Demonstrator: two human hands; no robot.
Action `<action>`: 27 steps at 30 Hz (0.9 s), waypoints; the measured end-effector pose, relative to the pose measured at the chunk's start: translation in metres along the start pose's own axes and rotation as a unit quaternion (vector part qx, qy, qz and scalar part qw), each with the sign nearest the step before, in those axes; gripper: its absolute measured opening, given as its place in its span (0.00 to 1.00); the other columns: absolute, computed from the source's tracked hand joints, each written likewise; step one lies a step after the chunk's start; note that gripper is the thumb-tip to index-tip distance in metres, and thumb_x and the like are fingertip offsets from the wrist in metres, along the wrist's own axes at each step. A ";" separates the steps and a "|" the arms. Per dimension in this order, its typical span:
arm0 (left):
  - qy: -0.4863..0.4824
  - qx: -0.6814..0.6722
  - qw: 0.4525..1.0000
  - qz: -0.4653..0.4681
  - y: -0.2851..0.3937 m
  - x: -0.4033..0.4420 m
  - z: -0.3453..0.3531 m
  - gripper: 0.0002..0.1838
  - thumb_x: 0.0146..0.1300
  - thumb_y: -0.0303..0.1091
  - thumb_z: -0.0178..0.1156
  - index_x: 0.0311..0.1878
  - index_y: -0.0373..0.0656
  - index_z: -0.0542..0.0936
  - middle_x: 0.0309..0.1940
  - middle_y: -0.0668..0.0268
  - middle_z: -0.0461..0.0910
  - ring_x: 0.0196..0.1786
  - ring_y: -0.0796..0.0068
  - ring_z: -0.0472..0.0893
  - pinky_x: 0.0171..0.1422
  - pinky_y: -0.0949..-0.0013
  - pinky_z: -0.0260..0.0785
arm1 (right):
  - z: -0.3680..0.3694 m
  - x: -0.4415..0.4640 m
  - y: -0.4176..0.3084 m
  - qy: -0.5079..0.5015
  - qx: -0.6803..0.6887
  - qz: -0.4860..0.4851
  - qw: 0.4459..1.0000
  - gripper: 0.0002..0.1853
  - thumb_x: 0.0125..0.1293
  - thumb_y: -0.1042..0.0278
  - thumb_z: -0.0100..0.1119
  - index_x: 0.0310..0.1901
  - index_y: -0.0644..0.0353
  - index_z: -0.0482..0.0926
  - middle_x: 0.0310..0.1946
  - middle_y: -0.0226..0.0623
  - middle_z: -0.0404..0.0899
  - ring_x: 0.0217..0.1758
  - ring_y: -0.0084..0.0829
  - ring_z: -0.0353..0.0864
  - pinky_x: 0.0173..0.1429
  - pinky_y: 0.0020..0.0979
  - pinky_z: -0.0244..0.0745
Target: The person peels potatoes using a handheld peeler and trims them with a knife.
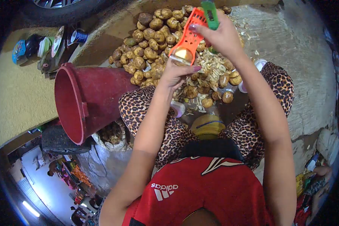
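Observation:
My left hand (176, 72) is closed round the lower end of an orange slotted tool (192, 33), where a round, pale cut piece (183, 54) shows. Up at the tool's other end, my right hand (221, 34) grips a green-handled object (211, 15), its thumb lying on the orange tool. What the green object's lower part looks like is hidden by the hand. Beneath both hands lies a large heap of brown, round produce (150, 43), with pale slices and peelings (213, 67) on its right side.
A dark red bucket (101, 84) lies on its side at the left. Near it are a white sack (111, 137) and a tire (60, 139). A ledge (22, 98) at the left holds a blue-and-white cup (79, 36). My legs flank the heap.

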State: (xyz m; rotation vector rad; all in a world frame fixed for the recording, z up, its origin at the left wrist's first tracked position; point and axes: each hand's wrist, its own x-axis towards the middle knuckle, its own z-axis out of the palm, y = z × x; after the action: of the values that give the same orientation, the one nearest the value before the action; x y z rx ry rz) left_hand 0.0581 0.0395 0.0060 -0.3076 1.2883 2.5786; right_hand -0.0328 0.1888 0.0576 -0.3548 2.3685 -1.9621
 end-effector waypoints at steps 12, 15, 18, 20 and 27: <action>-0.042 0.005 0.999 0.024 0.001 0.002 -0.008 0.38 0.33 0.15 0.64 0.54 0.44 0.67 0.40 0.67 0.73 0.41 0.75 0.74 0.43 0.72 0.71 | 0.000 0.009 0.010 -0.033 0.070 0.071 0.994 0.12 0.52 0.67 0.66 0.33 0.60 0.73 0.18 0.25 0.72 0.16 0.15 0.66 0.19 0.19 0.61; -0.024 -0.028 0.999 0.013 0.003 0.001 -0.005 0.39 0.32 0.14 0.63 0.55 0.42 0.66 0.41 0.67 0.73 0.42 0.74 0.74 0.44 0.72 0.70 | -0.008 0.021 0.014 -0.016 0.102 0.078 0.992 0.11 0.52 0.67 0.65 0.33 0.60 0.74 0.18 0.25 0.72 0.16 0.15 0.66 0.19 0.19 0.62; -0.157 -0.047 0.986 0.020 0.003 -0.002 -0.013 0.39 0.31 0.14 0.61 0.55 0.42 0.66 0.43 0.66 0.73 0.43 0.72 0.74 0.44 0.73 0.68 | -0.022 0.026 0.018 0.014 0.151 0.096 0.984 0.10 0.54 0.66 0.64 0.33 0.60 0.74 0.17 0.24 0.71 0.15 0.15 0.66 0.20 0.20 0.64; -0.066 -0.025 0.997 0.032 0.005 -0.009 -0.004 0.35 0.28 0.18 0.57 0.50 0.39 0.67 0.40 0.62 0.70 0.38 0.70 0.71 0.31 0.76 0.62 | -0.023 0.029 0.020 0.032 0.184 0.107 0.976 0.10 0.55 0.66 0.63 0.34 0.60 0.74 0.17 0.24 0.71 0.15 0.15 0.66 0.20 0.20 0.65; -0.146 -0.055 0.987 0.027 0.002 -0.006 -0.015 0.36 0.29 0.19 0.57 0.51 0.42 0.67 0.42 0.61 0.69 0.37 0.70 0.68 0.33 0.74 0.61 | -0.017 0.037 0.048 0.005 0.138 0.106 0.985 0.09 0.54 0.69 0.64 0.34 0.60 0.73 0.19 0.25 0.72 0.16 0.14 0.66 0.20 0.18 0.61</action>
State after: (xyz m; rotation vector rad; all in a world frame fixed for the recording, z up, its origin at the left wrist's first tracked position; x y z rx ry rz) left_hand 0.0643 0.0258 0.0004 0.0866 1.0680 2.6212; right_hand -0.0788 0.2062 0.0178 -0.0767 2.0030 -2.1478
